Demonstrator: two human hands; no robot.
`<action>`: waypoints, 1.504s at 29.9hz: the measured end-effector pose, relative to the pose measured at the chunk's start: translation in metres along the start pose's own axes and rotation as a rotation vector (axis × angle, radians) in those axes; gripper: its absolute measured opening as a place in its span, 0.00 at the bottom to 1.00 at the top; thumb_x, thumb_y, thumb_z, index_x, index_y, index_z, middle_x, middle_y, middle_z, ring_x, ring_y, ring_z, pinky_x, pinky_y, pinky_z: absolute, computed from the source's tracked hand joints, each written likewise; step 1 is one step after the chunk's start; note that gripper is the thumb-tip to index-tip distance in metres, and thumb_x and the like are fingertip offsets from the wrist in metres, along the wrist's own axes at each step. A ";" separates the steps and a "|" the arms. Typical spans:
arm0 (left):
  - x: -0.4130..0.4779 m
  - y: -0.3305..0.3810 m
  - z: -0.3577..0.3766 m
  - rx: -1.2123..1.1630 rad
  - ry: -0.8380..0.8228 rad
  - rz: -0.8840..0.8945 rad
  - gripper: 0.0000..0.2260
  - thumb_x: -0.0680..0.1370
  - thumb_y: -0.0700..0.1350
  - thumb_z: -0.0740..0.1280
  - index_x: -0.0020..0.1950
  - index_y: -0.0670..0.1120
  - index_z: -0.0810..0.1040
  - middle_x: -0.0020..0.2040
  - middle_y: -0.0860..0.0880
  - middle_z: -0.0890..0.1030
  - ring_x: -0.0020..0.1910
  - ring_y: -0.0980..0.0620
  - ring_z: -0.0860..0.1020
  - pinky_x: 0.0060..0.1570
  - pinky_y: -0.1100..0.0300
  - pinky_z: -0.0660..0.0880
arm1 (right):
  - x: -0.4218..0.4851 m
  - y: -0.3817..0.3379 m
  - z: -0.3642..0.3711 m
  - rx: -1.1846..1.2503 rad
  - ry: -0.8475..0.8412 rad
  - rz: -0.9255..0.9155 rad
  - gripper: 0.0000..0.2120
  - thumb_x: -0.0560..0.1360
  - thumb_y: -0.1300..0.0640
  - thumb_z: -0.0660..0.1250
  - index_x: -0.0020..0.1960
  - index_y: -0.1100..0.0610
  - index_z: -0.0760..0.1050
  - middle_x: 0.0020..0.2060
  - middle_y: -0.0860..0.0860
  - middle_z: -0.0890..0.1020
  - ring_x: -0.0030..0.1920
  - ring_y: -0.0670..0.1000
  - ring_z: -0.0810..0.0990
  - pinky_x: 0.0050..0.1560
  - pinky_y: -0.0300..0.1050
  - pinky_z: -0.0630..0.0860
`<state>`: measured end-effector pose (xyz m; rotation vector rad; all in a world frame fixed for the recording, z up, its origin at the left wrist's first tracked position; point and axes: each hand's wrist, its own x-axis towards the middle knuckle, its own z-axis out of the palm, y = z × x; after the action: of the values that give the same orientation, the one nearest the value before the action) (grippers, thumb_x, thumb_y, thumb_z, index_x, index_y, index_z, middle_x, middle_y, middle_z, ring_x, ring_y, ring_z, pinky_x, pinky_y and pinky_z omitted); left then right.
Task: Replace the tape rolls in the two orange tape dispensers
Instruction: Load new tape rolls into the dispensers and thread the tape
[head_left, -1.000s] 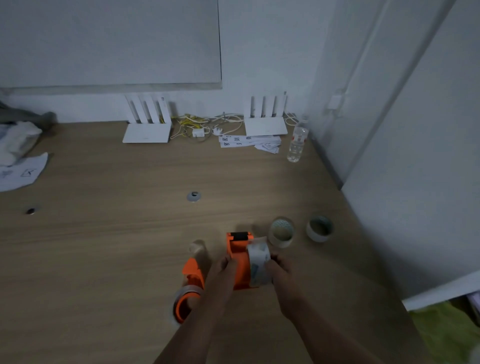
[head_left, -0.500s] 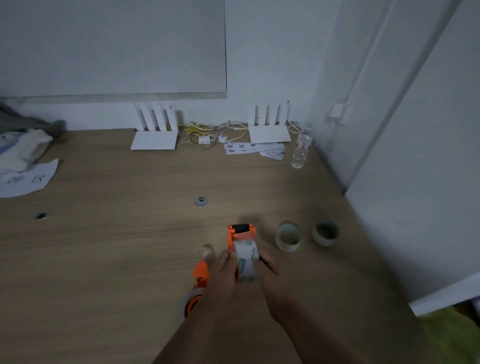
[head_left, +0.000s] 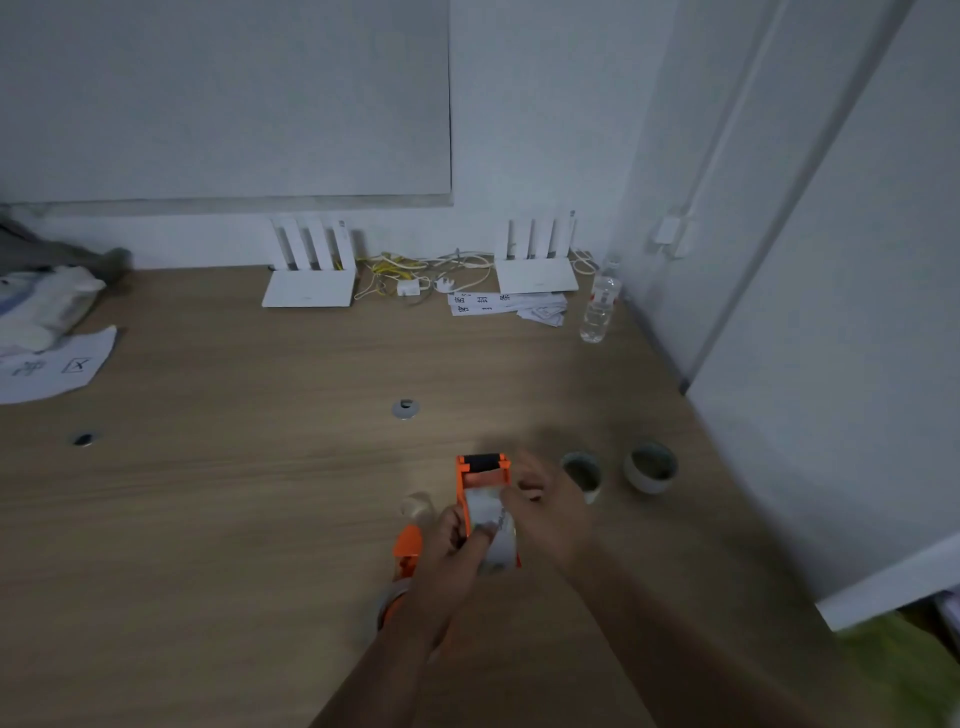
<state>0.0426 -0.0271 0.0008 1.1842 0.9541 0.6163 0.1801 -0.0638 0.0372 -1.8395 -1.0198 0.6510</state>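
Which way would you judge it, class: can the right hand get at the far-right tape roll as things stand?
Probably yes. The right hand is open beside the dispenser, and only one nearer roll stands between it and the far-right tape roll.

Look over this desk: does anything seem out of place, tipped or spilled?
Nothing spilled. The second orange dispenser lies on its side by the left hand, and papers near the water bottle are loosely scattered.

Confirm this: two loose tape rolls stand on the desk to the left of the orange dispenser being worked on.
Not quite. In the head view the two loose tape rolls stand on the desk to the right of the orange dispenser, not to its left.
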 end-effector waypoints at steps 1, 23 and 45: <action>-0.002 -0.001 0.000 -0.006 -0.009 -0.003 0.05 0.79 0.40 0.66 0.52 0.44 0.80 0.39 0.51 0.85 0.37 0.58 0.80 0.37 0.63 0.75 | 0.004 -0.003 -0.003 -0.047 -0.049 -0.003 0.18 0.70 0.61 0.67 0.44 0.36 0.80 0.41 0.36 0.85 0.44 0.36 0.82 0.45 0.33 0.77; -0.045 0.002 0.017 0.163 -0.024 0.204 0.19 0.78 0.34 0.65 0.49 0.61 0.69 0.40 0.80 0.76 0.44 0.78 0.75 0.52 0.77 0.68 | 0.045 -0.049 -0.029 -0.284 -0.001 -0.162 0.05 0.71 0.61 0.71 0.41 0.58 0.86 0.42 0.50 0.88 0.43 0.41 0.82 0.41 0.21 0.68; -0.055 -0.021 0.014 0.275 0.223 0.293 0.22 0.69 0.60 0.67 0.48 0.43 0.81 0.37 0.49 0.85 0.37 0.61 0.82 0.38 0.68 0.75 | 0.088 -0.075 -0.062 -0.364 0.086 -0.156 0.04 0.70 0.62 0.73 0.43 0.60 0.86 0.40 0.55 0.87 0.39 0.47 0.80 0.41 0.37 0.68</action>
<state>0.0268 -0.0851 -0.0018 1.5401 1.0866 0.8857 0.2451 0.0016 0.1301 -2.0511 -1.2731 0.3030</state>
